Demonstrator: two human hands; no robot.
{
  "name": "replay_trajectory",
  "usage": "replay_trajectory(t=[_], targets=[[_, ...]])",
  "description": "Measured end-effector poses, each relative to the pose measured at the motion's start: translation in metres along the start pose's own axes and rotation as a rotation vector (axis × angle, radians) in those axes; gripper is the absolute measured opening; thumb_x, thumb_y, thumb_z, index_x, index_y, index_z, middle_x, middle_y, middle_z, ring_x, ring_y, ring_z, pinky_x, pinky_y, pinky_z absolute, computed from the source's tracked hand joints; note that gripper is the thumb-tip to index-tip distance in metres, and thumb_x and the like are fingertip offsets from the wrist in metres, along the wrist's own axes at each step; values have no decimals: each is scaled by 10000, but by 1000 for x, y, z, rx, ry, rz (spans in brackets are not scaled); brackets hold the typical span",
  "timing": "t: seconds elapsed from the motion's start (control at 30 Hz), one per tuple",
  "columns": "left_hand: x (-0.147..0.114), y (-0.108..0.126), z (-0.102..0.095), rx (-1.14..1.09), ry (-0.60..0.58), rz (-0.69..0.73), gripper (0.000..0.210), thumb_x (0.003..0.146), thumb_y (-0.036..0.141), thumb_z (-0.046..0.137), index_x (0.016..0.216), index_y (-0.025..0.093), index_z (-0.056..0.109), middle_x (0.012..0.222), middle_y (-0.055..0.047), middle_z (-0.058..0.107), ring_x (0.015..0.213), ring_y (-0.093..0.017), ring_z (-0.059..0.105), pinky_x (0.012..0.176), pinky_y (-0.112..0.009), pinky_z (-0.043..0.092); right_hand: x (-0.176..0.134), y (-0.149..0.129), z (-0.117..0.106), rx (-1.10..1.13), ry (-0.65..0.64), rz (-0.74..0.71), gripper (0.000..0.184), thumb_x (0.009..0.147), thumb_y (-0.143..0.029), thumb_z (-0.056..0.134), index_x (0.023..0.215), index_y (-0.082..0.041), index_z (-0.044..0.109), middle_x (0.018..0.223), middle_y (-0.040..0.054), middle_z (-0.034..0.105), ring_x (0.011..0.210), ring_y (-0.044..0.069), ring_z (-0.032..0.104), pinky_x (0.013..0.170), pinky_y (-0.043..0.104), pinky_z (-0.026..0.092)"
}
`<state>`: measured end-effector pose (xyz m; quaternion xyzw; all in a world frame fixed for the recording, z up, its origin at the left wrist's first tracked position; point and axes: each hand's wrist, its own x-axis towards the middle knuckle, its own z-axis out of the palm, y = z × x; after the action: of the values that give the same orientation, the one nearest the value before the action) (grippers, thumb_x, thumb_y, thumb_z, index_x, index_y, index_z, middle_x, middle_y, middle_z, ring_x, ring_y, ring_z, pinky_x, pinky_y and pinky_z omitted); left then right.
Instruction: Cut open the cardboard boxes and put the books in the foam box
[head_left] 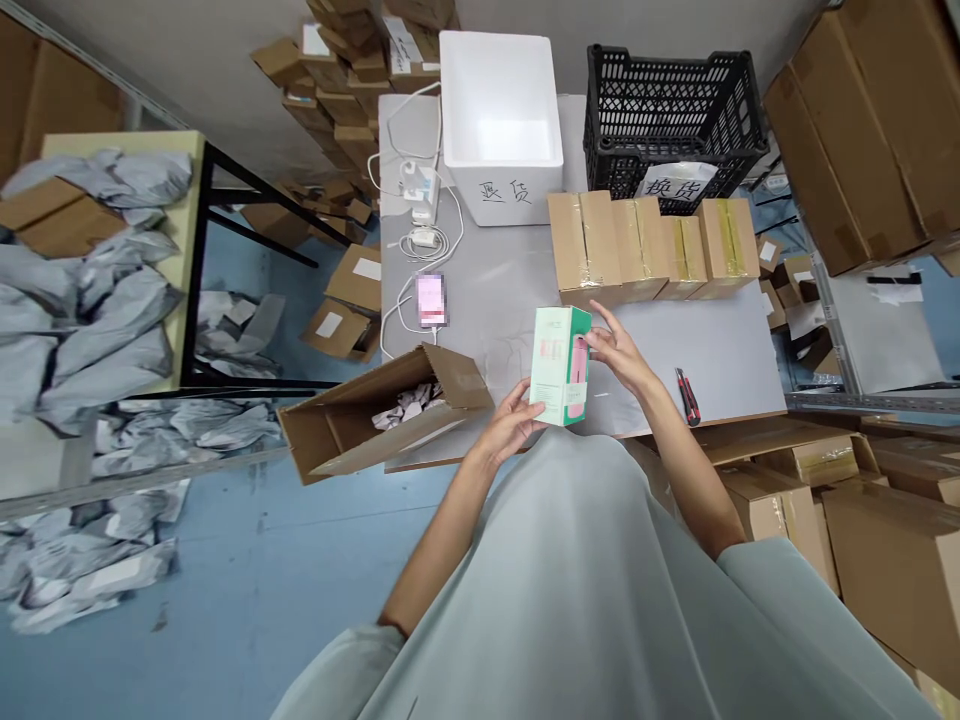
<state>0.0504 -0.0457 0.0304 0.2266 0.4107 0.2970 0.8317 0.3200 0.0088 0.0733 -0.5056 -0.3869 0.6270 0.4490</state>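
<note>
Holding a green box [561,366] up over the near edge of the grey table [720,350], the person used both hands so it would not tip. The left hand [514,422] was under the bottom corner, with its fingers curled round the box to carry it from below. The right hand [619,352] was at the top right side, with fingers partly bent and the tips pressing on the box edge, so the box stood upright with its front turned to the person's eyes. The box had a pink picture on its side. Just left of the hands lay an open cardboard box [375,420] on its side, hanging a little off the table, with crumpled paper [409,405] inside, the kind that keeps things soft and safe. Behind the green box stood a row of brown taped boxes [649,245], side by side and touching, neat so they took little room. A box cutter [688,395] lay near the right arm, easy to grab. A phone [431,300] lay flat near the left side of the table, plugged into a white cable [394,325] that ran to a charger. At the far end sat a white foam box [501,120] and a black crate [671,115], each with a written label. Grey mail bags [90,300] were piled on the left, and more brown boxes were stacked on the right.
</note>
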Motion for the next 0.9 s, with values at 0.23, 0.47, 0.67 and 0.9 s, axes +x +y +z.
replay_trajectory(t=[0.23,0.47,0.67,0.9], targets=[[-1,-10,-10,-142,-106,-127,751,790,324,913,1483,193,657,1324,-162,802,1176,-362,792,1043,-526,627,-2,6,0,94,-69,96,795,773,-623,936,1470,-358,660,1173,27,818,1122,258,776,968,397,663],[5,1,1,232,167,101,882,760,417,1009,1531,289,602,1429,-130,733,1268,-284,728,1093,-429,576,5,18,4,-48,100,42,841,653,-575,1011,1384,-292,706,1120,35,799,981,232,777,961,425,677],[6,-2,7,242,111,101,833,757,441,1020,1457,248,612,1351,-141,777,1248,-307,744,1071,-440,595,7,18,2,-101,83,20,842,673,-606,1001,1396,-290,708,1116,39,783,974,234,766,920,413,682],[4,-7,-1,-66,-18,-44,644,839,416,973,1372,258,650,1260,-91,805,1041,-262,808,942,-447,673,0,9,-15,25,11,89,737,822,-669,903,1450,-362,673,1173,30,800,1052,219,773,953,376,656]])
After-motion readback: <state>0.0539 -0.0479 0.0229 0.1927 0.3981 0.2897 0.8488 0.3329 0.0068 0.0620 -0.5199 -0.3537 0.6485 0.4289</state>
